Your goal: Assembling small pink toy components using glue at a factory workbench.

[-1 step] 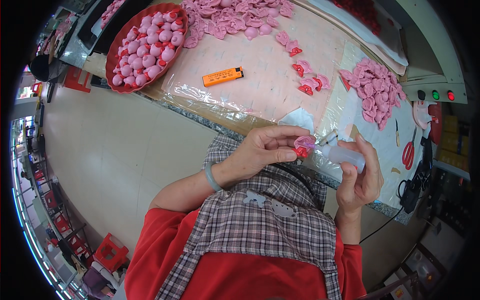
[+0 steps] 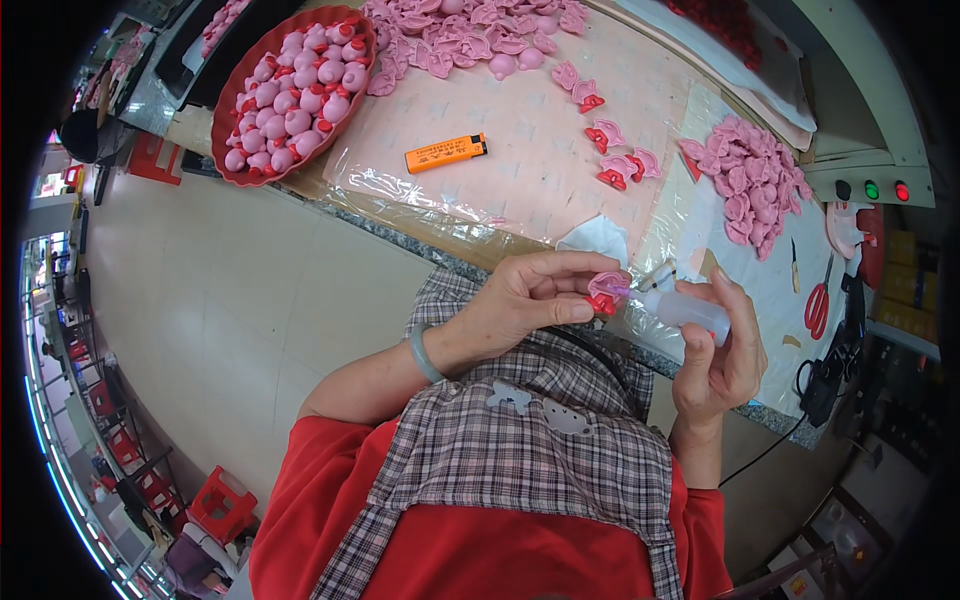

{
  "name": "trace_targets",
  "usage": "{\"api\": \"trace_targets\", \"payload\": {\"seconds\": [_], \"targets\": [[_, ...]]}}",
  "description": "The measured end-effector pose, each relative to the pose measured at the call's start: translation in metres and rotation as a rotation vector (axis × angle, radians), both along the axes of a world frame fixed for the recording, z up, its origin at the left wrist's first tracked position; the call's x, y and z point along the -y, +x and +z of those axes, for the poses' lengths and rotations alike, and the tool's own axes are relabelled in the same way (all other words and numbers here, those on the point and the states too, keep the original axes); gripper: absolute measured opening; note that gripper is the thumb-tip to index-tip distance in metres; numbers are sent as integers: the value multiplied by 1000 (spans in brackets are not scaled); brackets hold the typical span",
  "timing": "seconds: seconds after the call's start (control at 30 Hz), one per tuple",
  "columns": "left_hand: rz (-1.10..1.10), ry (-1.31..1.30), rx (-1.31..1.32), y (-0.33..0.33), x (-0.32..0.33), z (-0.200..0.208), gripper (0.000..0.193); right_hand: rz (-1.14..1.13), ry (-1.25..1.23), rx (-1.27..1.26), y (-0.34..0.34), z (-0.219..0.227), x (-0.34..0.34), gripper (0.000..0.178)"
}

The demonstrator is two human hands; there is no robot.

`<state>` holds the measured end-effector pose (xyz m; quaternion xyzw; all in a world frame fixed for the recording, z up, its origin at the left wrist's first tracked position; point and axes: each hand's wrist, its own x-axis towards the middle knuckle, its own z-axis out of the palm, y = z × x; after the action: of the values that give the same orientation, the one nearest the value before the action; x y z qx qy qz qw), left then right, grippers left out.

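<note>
My left hand (image 2: 535, 295) pinches a small pink and red plastic toy part (image 2: 606, 288) near the table's front edge, its hollow side showing. In my right hand (image 2: 725, 350) is a translucent squeeze bottle (image 2: 688, 314), tilted so that its thin purple nozzle meets the hollow of the pink part. Whether any liquid comes out is too small to see. Beyond my hands, several pink parts with red pieces (image 2: 613, 172) lie spaced out on the table. A heap of hollow pink parts (image 2: 750, 185) sits to the right of them.
A red bowl (image 2: 222, 160) of assembled pink and red pieces stands at the far left. An orange lighter (image 2: 446, 153) lies mid-table, with more pink parts (image 2: 470, 35) heaped behind. At the right are red-handled scissors (image 2: 817, 310), a small knife (image 2: 795, 268) and a black cable (image 2: 765, 455).
</note>
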<state>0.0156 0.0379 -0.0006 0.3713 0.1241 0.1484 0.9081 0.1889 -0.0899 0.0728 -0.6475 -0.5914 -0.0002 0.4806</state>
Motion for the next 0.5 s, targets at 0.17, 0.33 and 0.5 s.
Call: {"api": "trace_targets", "payload": {"seconds": [0.17,0.33,0.5], "targets": [[-2,3,-1,0,0,-1,49,11,-15,7,1,-1,0,43],[1,4,-3,0,0,-2,49,32,-44,38,1,1,1,43],[-3,7,3,-1,0,-3,48,1,-24,50,2,-1,1,41]]}}
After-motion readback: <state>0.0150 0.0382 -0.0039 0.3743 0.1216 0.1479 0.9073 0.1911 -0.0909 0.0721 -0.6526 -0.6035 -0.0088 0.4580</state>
